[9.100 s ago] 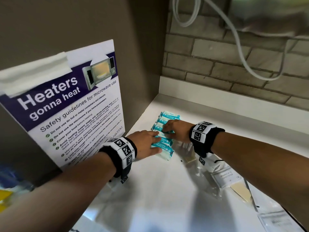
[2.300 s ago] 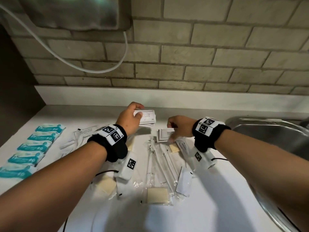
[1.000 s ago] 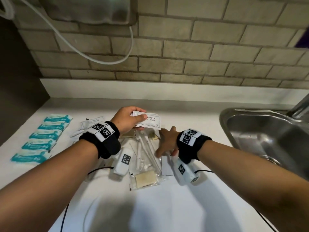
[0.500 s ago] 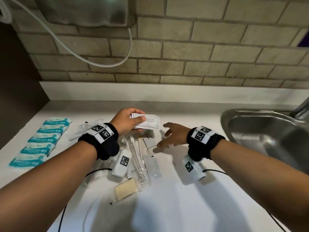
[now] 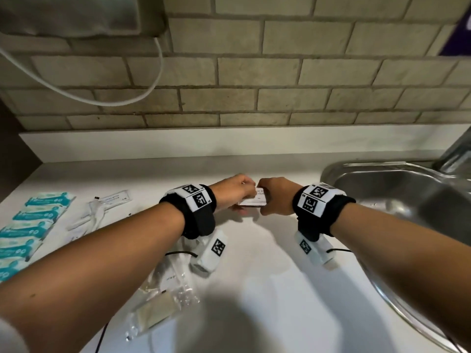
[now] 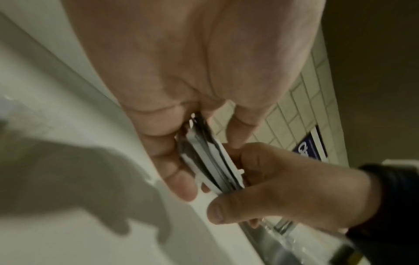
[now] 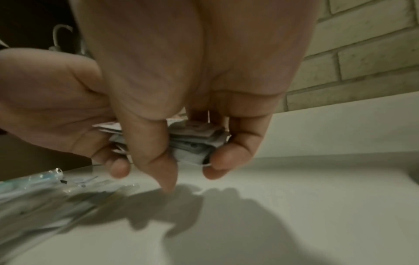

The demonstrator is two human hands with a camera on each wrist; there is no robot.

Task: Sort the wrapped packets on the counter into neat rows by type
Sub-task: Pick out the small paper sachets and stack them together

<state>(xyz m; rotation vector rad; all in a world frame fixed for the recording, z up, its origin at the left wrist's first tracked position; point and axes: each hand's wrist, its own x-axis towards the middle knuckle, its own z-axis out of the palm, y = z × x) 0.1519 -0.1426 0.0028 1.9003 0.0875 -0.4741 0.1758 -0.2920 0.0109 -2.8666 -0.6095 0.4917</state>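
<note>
Both hands meet above the middle of the white table, holding one small stack of white sachets [image 5: 252, 198] between them. The left hand [image 5: 233, 191] has its fingers curled under the stack and its thumb on top. The right hand [image 5: 276, 196] closes on the opposite end, fingers wrapped around the stack's edge. The left wrist view shows several thin flat sachets edge-on, slightly fanned and uneven; the right wrist view shows their corners poking out at different angles.

The step in hand looks like squaring up this gathered stack before laying it out. Done well, that means a light grip so the sachets can slide, tapping their long edges level against the table [image 5: 254, 289], then dealing them out one by one in a line.

To the left, one more white sachet [image 5: 116, 197] lies alone on the table, probably the same type and best collected too. Just beside it are clear-wrapped stick packets [image 5: 89, 220]. At the far left edge a row of teal packets [image 5: 30, 233] is already laid out neatly. Nearer the body, under the left forearm, sit loose clear packets with beige pads [image 5: 158, 312], not yet sorted. A steel sink [image 5: 382, 189] lies to the right, so the new row is safest kept away from its rim.
</note>
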